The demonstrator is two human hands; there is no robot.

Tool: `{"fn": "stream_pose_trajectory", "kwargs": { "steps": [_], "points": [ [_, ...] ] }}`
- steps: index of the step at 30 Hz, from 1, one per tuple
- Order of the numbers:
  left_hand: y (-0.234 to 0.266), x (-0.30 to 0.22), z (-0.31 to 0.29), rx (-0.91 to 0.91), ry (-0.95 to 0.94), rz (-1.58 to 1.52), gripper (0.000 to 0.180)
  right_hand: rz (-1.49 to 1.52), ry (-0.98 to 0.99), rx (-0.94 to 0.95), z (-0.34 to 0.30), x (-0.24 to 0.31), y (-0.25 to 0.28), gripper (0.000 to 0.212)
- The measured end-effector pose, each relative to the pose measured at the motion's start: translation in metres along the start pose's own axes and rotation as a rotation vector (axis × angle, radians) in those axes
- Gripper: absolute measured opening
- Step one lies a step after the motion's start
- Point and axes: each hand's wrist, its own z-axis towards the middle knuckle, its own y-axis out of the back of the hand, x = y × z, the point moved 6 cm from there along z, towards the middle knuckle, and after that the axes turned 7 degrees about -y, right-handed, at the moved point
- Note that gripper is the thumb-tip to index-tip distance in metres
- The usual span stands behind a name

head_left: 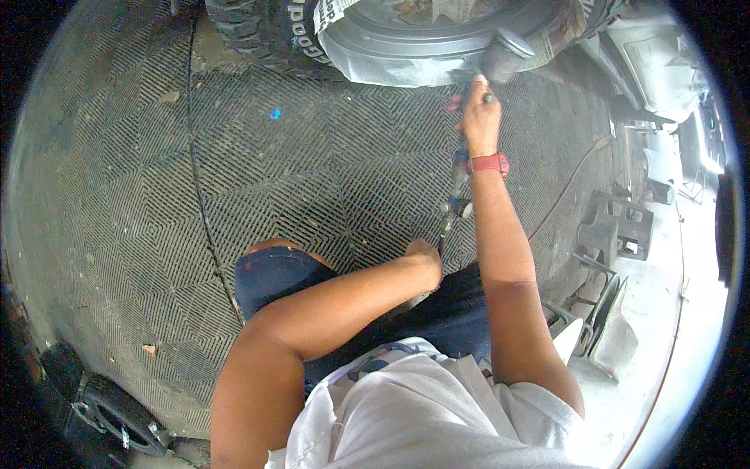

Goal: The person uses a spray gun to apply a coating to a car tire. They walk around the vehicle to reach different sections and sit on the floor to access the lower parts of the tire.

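Note:
My right hand [480, 117], with a red watch on its wrist, is closed around a spray gun [487, 81]. The gun's grey cup [508, 53] is blurred and stands in front of the wheel [398, 47]. This wheel has a thick black tire [266, 39] with raised lettering and a grey rim, with pale masking sheet [375, 72] along the rim's lower edge. Below the gun hang metal fittings [457, 205] and a thin hose. My left hand [423, 264] is bent down beside that hose, over my lap; its fingers are hidden.
Dark ridged mats [328, 164] cover the floor, with a small blue scrap [276, 114] on them. A thin red hose [570, 184] runs along the right. Grey plastic stools [625, 227] and chairs [605, 328] stand at the right. Another wheel [121, 414] lies at lower left.

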Motion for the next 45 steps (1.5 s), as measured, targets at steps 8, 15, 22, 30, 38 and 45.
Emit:
{"fn": "stream_pose_trajectory", "kwargs": {
  "steps": [8, 15, 22, 30, 38, 45],
  "points": [
    [-0.001, -0.002, 0.0, 0.037, -0.027, 0.035, 0.029, -0.087, 0.248, -0.437, 0.033, -0.039, 0.057, 0.058],
    [-0.03, 0.01, 0.041, 0.072, 0.204, -0.063, 0.026, 0.121, -0.083, 0.059, -0.025, -0.036, -0.026, 0.053],
    [-0.005, 0.0, 0.007, 0.044, -0.035, 0.058, 0.03, 0.548, -0.086, 0.403, -0.083, 0.033, -0.076, 0.065],
    [0.0, 0.006, -0.002, 0.099, -0.008, 0.035, 0.033, 0.692, 0.097, 0.476, -0.093, 0.089, -0.062, 0.068],
    [0.008, 0.004, -0.008, 0.031, 0.032, 0.027, 0.037, 0.334, -0.008, 0.189, -0.035, 0.028, -0.045, 0.056],
    [-0.021, 0.011, 0.016, 0.021, 0.064, 0.033, 0.026, 0.394, -0.005, -0.209, -0.002, -0.018, -0.003, 0.059]
  ]
}}
